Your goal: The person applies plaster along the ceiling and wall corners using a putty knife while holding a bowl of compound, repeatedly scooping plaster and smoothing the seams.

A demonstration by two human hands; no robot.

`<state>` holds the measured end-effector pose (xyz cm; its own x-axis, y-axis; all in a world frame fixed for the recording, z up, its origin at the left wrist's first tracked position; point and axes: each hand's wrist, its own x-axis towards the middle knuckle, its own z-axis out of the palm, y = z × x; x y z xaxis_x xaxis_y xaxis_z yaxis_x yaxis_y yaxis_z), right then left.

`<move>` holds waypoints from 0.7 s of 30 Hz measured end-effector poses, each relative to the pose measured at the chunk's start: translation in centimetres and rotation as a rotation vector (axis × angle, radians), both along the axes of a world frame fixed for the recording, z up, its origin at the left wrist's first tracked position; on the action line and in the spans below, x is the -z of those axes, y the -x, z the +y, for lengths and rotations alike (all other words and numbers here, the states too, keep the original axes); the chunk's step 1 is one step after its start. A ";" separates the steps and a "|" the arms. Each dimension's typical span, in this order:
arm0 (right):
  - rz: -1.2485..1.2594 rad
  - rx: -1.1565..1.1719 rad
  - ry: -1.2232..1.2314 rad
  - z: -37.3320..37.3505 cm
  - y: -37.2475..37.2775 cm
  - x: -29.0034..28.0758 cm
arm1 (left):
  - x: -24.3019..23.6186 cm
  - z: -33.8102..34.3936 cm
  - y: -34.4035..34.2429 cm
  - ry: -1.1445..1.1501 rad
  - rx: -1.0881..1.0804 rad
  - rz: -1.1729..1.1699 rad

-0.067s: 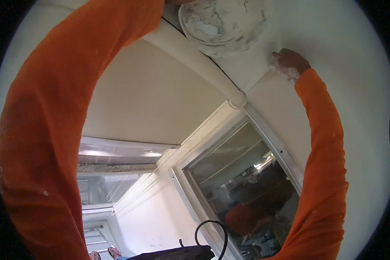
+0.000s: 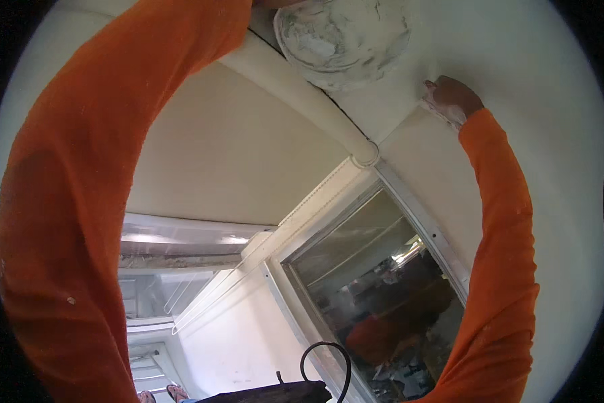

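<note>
A round whitish tub, its visible face smeared with white paste and grey streaks, is held up near the ceiling. At its left rim my left hand shows only as a sliver at the top edge, closed on the tub with its fingers mostly hidden. To the right of the tub my right hand is closed in a fist against the pale surface, where ceiling and wall meet. White paste coats its fingers and wrist. What it grips, if anything, is hidden from this side. Both forearms wear orange sleeves.
A rolled blind with a beaded chain hangs beside the tub. Below is a metal-framed window with dark reflections. A dark object with a looped black cable lies at the lower edge. Feet show at the bottom left.
The tub has shifted very slightly left and up in the picture. My right hand has moved a few pixels right, still closed at the same joint.
</note>
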<state>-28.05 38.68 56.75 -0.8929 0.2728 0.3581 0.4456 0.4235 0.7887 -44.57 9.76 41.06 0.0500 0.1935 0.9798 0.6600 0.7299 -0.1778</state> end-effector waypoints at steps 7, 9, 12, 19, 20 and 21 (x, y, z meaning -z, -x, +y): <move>0.164 -0.094 -0.124 7.1 -0.7 -3.5 | -0.5 -0.1 -0.1 0.010 0.007 -0.004; 0.238 -0.105 -0.077 8.1 0.3 -3.3 | -0.3 0.3 0.9 -0.038 0.014 0.113; 0.115 -0.043 -0.249 9.5 1.3 -1.0 | 0.2 0.1 0.8 -0.011 0.001 0.064; 0.255 -0.646 -0.758 19.0 0.6 3.3 | -1.0 0.1 -0.9 -0.007 0.007 0.001; 0.131 -0.457 -0.601 17.7 1.4 4.1 | -0.2 -0.2 -0.3 -0.007 -0.037 0.039; 0.013 -0.250 -0.459 16.2 1.1 3.9 | 0.1 -0.2 0.1 -0.019 -0.063 0.092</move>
<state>-29.10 54.92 52.83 -0.9056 -0.1355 0.4019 0.3860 0.1295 0.9134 -44.72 9.59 40.96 0.1280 0.1805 0.9752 0.5940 0.7735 -0.2211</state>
